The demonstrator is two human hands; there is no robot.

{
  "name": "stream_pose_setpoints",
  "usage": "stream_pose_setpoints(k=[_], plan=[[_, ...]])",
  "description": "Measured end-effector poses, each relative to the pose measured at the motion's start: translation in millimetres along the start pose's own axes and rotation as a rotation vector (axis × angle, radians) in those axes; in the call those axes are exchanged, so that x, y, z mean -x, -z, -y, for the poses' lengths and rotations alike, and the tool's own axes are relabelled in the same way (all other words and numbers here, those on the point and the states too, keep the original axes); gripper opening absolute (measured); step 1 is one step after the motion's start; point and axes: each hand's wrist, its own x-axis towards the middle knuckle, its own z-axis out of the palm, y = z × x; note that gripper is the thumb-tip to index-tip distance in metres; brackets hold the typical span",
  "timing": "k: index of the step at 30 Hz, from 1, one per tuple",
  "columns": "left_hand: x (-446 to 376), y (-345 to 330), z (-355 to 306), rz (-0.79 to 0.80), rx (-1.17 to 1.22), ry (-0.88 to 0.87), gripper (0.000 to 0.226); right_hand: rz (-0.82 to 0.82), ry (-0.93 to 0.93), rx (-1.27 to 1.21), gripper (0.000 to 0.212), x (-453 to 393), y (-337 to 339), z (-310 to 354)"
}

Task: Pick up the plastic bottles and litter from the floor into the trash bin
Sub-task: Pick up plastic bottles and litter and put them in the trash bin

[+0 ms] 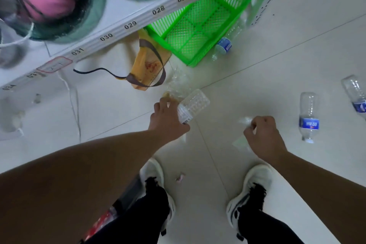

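A clear bottle (193, 106) is being gripped by the curled left hand (168, 119); a wrapper (245, 121) is being pinched by the right hand (263, 134). Other bottles (309, 117) are lying rightward. With both hands occupied, something could be dropped.

The left hand (168, 119) grips a clear bottle (193, 105) by its labelled end, the bottle's base pointing away toward the green basket (200, 24). Crumpled clear plastic (176, 83) lies just beyond that hand, beside a yellow bag (147, 65) with brown straps. The right hand (263, 134) is curled, pinching a clear wrapper (244, 121) — thin and blurred. Three more bottles lie on the tiled floor (287, 55): one (309, 117) right of the right hand, one (355, 95) at the frame's right edge, one (225, 44) against the basket. A small pink scrap (180, 177) sits between the white shoes (249, 190). A numbered shelf edge (130, 24) crosses the top — yarn cones above it.
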Motion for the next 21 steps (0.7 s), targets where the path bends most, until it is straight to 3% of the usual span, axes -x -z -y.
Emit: stream_pose_setpoints(k=[7, 11, 14, 21], plan=[[-132.5, -71.9, 5.1, -0.025, -0.317, -0.009, 0.087, -0.022, 0.083, 0.161, 0.017, -88.0, -52.6, -26.0], [-174.1, -119.7, 23.1, 0.072, -0.287, 0.064, 0.094, 0.028, 0.144, 0.263, 0.023, -115.1, -99.2, -53.9], [-158.7, -137.3, 38.0, 0.167, -0.153, 0.031, 0.096, 0.109, 0.050, 0.242, 0.024, -96.7, -115.6, -68.7], [-34.3, -95.4, 36.0, 0.053, -0.060, -0.012, 0.079, 0.148, -0.008, 0.153, 0.020, 8.7, -54.1, -53.3]])
